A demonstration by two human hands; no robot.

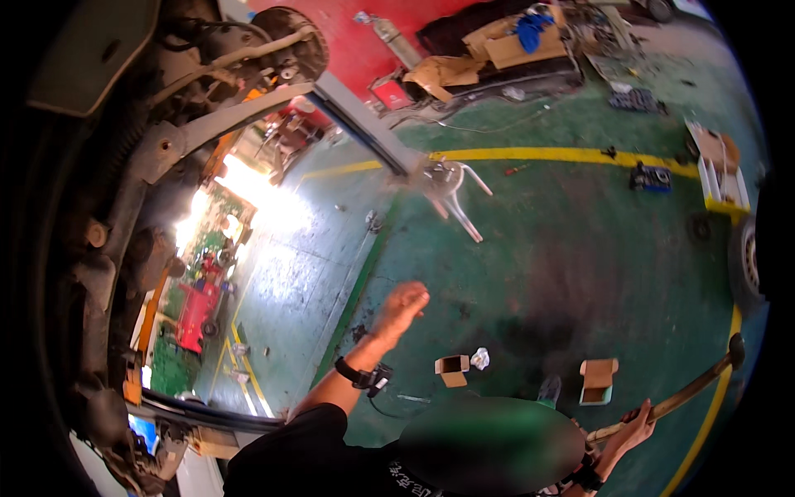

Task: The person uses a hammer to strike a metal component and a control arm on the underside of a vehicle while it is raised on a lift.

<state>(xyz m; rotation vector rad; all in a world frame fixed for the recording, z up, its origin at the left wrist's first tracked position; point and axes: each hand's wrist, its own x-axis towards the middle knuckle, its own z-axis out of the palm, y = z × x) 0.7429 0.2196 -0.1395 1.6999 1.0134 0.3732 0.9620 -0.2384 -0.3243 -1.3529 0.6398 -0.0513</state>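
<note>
My right hand (633,432) is wrapped round the wooden handle of a long hammer (691,391). The hammer slants up and outward to a dark head at the far right. My left hand (403,306) is raised in the middle of the view, its fingers curled together and slightly blurred, with nothing seen in them. A dark band with a small box (364,377) and a cable is strapped round the left wrist. Along the left side hangs the rusty underside of a raised vehicle (112,240), apart from both hands.
A grey lift post (356,124) stands behind, with a pale-legged stand (451,195) by it. Open small boxes (598,381) and crumpled white paper (480,359) lie on the green floor. Blue tool cases (650,177) and a wheel (745,265) are at the right; cardboard (513,48) lies behind.
</note>
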